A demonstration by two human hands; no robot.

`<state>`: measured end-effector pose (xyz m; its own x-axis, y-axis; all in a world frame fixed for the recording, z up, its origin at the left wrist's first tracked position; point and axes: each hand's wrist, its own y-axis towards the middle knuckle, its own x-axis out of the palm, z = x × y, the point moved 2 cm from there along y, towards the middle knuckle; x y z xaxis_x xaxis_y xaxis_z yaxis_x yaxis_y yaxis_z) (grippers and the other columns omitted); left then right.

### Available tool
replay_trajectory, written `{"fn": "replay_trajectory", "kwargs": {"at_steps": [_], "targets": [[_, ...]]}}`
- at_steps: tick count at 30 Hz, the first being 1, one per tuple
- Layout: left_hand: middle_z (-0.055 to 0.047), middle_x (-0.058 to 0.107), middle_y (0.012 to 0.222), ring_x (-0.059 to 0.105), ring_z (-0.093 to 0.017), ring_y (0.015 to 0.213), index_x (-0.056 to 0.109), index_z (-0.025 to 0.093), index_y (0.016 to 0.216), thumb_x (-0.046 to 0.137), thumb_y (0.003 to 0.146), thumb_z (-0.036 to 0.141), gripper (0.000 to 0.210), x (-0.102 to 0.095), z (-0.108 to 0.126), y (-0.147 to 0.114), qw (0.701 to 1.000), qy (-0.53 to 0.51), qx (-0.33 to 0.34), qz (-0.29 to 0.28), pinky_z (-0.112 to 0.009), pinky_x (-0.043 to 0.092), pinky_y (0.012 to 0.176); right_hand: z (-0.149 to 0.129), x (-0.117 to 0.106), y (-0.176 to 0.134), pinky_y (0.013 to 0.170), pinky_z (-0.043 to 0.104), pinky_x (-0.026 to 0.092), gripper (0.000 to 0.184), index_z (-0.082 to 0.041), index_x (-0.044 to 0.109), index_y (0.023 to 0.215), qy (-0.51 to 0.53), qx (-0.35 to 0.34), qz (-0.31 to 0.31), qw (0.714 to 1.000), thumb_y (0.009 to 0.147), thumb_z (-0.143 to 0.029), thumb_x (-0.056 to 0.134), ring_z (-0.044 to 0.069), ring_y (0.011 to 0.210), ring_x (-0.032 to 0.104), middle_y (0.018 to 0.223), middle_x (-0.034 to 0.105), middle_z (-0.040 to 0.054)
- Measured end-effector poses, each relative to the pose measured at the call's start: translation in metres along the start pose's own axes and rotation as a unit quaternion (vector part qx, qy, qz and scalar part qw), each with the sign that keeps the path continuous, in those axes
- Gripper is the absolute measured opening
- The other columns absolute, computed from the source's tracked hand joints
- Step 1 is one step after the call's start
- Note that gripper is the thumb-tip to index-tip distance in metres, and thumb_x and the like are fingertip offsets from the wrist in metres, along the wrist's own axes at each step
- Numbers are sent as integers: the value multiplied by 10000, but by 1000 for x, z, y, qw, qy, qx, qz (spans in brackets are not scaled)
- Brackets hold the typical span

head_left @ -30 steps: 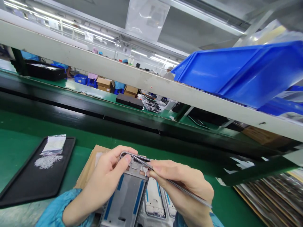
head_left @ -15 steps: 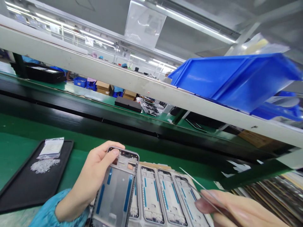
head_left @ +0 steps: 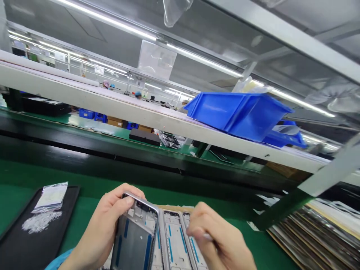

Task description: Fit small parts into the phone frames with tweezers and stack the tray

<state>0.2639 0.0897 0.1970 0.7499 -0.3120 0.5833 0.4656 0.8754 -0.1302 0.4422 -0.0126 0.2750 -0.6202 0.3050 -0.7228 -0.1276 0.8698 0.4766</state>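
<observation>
My left hand (head_left: 98, 221) is closed round the upper left edge of a phone middle frame (head_left: 133, 242), its thumb on the top corner. The frame is tilted up and has blue strips along its sides. My right hand (head_left: 222, 238) is curled just right of it, over a row of similar phone frames (head_left: 174, 240) lying in a pale tray. From its fingers shows a short metal end of the tweezers (head_left: 208, 236); the rest of them is hidden by the hand.
At the left lies a black tray (head_left: 53, 240) with small clear pieces (head_left: 41, 222) and a plastic bag (head_left: 51, 197). A shelf (head_left: 135, 112) crosses ahead, carrying a blue bin (head_left: 233, 114). Stacked sheets (head_left: 317, 236) stand at the right beside a post (head_left: 284, 213).
My right hand has moved left and up towards the held phone frame, turning so the tweezers' long prongs no longer show. The held frame has tilted, and the view has shifted upward and right.
</observation>
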Motion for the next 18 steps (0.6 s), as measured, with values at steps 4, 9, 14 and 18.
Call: {"fn": "replay_trajectory", "kwargs": {"at_steps": [4, 9, 14, 18], "targets": [[-22, 664, 814, 543, -160, 712, 715, 192, 734, 728, 733, 412, 221, 1, -3, -4, 997, 26, 18, 72, -219, 438, 597, -9, 25, 2, 556, 242, 349, 204, -216, 457, 793, -74, 15, -120, 990, 993, -204, 493, 117, 628, 500, 749, 534, -23], [-1, 708, 861, 622, -199, 811, 708, 224, 767, 703, 745, 351, 129, 5, -16, -4, 993, 72, 43, 87, -246, 513, 664, -19, 36, -8, 528, 283, 270, 226, -210, 446, 787, -141, 14, -145, 979, 1010, -247, 457, 132, 613, 452, 745, 531, -16], [-22, 716, 1187, 641, -248, 1132, 652, 252, 1143, 653, 897, 363, 270, 12, -20, 3, 962, 231, 141, -45, -331, 503, 983, 14, -10, -30, 596, 270, 264, 202, -198, 441, 738, -186, 189, -208, 941, 929, -177, 505, 124, 622, 396, 703, 491, -19], [-14, 668, 1289, 611, -270, 1177, 624, 260, 1238, 616, 920, 404, 349, -2, -24, 32, 880, 423, 200, -84, -361, 470, 1013, 60, -65, -93, 587, 273, 275, 369, -196, 402, 639, -179, 310, -263, 896, 1004, -248, 412, 111, 557, 343, 599, 402, -35]]}}
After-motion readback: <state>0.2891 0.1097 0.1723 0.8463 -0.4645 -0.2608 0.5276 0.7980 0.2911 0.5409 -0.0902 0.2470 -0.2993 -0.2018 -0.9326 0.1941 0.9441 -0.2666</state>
